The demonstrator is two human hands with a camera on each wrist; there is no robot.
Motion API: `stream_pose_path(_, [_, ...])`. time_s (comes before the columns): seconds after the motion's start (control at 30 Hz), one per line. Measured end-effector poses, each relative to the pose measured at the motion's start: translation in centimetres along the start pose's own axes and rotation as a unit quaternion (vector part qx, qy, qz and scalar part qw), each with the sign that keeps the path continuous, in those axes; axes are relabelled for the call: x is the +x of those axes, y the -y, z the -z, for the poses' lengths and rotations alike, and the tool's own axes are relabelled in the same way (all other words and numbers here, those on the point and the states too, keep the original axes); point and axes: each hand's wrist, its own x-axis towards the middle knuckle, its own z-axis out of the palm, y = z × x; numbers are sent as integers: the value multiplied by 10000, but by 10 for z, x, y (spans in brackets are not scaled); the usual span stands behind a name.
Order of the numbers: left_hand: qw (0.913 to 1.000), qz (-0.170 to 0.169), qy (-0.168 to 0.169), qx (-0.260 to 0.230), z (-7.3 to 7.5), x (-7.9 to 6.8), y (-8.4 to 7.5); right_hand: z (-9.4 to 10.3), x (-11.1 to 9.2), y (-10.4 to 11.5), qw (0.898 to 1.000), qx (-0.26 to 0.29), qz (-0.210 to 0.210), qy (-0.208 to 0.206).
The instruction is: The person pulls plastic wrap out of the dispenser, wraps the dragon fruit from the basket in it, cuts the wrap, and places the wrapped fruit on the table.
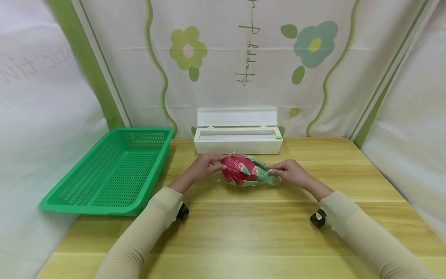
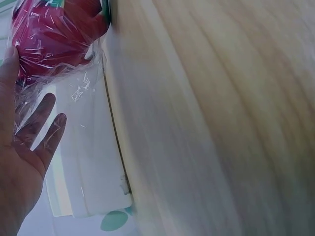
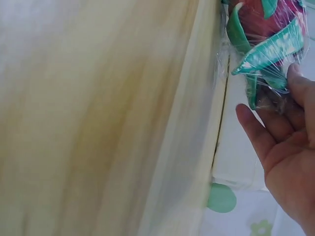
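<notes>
A red dragon fruit [image 1: 240, 169] with green leaf tips, wrapped in clear plastic film, is held over the table between two hands. The left hand [image 1: 207, 166] grips its rounded end; in the left wrist view the thumb presses the red side while loose film [image 2: 34, 93] trails over the spread fingers. At the leafy end, the right hand [image 1: 292, 172] pinches the gathered film and leaf tips between thumb and fingers. The right wrist view shows the green leaves [image 3: 270, 51] under tight film, near the thumb.
Behind the fruit stands a white film dispenser box [image 1: 238, 146] with its lid [image 1: 237, 116] raised. A green perforated basket [image 1: 153, 174] sits on the left of the wooden table [image 1: 251, 236]. Printed curtains [image 1: 223, 73] enclose the back and sides.
</notes>
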Motion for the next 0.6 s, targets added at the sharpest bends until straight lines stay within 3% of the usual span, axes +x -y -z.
stream_pose_path(0.3, [9996, 248, 97, -35, 0, -2, -1, 3, 0, 0, 9953, 665, -281, 650])
stream_pose_path(0.6, [9987, -216, 422, -186, 0, -2, -1, 3, -1, -1, 9846, 1341, -579, 964])
